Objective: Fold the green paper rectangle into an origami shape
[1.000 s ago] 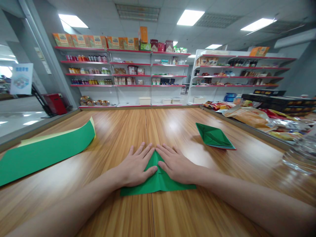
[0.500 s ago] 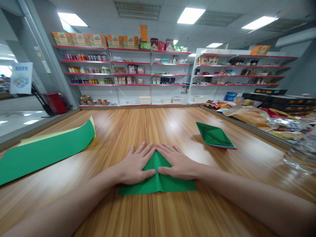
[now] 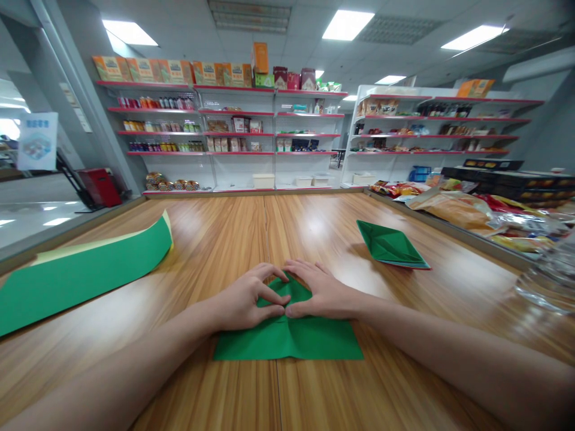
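Observation:
A folded sheet of green paper (image 3: 291, 341) lies on the wooden table in front of me, its pointed end away from me and a crease down its middle. My left hand (image 3: 245, 299) is on its left side, fingers bent, thumb and index tips brought close together on the paper by the crease. Across the point, my right hand (image 3: 326, 290) rests on the right side with fingers stretched out and the thumb beside the crease. Both hands cover the slanting edges of the paper. To the right lies a stack of green folded paper pieces (image 3: 393, 246).
A long curling green paper sheet (image 3: 90, 266) with a yellowish back lies at the left. At the right are a clear plastic container (image 3: 545, 278), snack packets (image 3: 453, 211) and black boxes (image 3: 507, 182). Stocked shelves (image 3: 238, 131) stand beyond the table (image 3: 215, 224).
My left hand has gone from lying flat with fingers spread to bent fingers near the crease. The right hand has arched slightly, and the paper's near edge has shifted a little toward me.

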`<state>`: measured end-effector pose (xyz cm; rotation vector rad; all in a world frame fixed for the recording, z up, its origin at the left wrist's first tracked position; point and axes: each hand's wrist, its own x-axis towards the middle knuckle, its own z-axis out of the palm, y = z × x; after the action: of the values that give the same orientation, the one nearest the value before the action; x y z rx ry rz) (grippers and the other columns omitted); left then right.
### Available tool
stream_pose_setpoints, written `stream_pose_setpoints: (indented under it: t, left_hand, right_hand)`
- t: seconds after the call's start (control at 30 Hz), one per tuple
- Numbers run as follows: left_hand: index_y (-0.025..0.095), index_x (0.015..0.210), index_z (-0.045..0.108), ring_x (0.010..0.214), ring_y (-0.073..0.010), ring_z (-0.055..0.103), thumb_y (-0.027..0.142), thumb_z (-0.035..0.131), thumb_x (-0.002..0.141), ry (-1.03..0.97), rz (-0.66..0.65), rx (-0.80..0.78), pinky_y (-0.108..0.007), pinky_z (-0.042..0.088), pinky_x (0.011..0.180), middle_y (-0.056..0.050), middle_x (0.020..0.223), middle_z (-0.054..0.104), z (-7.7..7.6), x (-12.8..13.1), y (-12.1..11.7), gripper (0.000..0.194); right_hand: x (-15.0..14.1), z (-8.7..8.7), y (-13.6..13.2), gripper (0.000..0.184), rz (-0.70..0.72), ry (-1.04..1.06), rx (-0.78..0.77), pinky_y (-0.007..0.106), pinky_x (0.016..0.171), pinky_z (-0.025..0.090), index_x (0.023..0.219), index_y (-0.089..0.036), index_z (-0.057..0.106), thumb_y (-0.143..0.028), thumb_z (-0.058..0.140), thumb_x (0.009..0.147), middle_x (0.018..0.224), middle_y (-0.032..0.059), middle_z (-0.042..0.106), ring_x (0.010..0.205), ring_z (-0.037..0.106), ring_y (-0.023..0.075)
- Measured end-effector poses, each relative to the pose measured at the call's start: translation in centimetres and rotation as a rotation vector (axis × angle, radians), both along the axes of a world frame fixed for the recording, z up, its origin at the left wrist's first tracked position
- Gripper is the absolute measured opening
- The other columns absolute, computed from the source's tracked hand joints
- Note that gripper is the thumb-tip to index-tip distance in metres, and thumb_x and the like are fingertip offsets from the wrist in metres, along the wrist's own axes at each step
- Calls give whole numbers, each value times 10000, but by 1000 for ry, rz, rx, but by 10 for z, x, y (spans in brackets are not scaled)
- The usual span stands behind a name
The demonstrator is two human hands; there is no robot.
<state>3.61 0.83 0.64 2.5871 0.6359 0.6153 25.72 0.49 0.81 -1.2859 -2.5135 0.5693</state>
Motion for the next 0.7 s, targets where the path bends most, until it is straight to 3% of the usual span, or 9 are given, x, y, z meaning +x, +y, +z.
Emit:
stream_pose_setpoints:
  t: [0.23, 0.5, 0.7]
  left_hand:
    - [240, 963, 736, 1143, -227, 481, 300, 630, 846, 90, -35, 40, -370, 385, 990, -82, 1156, 544, 5, 1, -5, 169]
    - [240, 917, 739, 1119, -233, 487, 278, 597, 861, 130, -67, 119, -393, 383, 983, -84, 1127, 536, 10, 2, -8, 157]
    - [232, 974, 724, 1132, -234, 477, 291, 618, 846, 136, -61, 117, -389, 375, 992, -89, 1136, 532, 8, 1, -6, 177]
  right_hand:
    - [0, 6, -1, 845, 32, 3, -54, 497, 1044, 275, 1327, -202, 455, -612, 690, 627, 1403, 112, 420, 1296, 343, 346]
    - [-2, 4, -2, 886, 0, 8, -62, 563, 1080, 163, 1342, -210, 426, -591, 718, 596, 1415, 116, 398, 1330, 293, 339]
    - [-1, 8, -6, 1033, 34, -34, -92, 567, 1100, 99, 1406, -185, 344, -705, 668, 575, 1479, 143, 303, 1390, 162, 343]
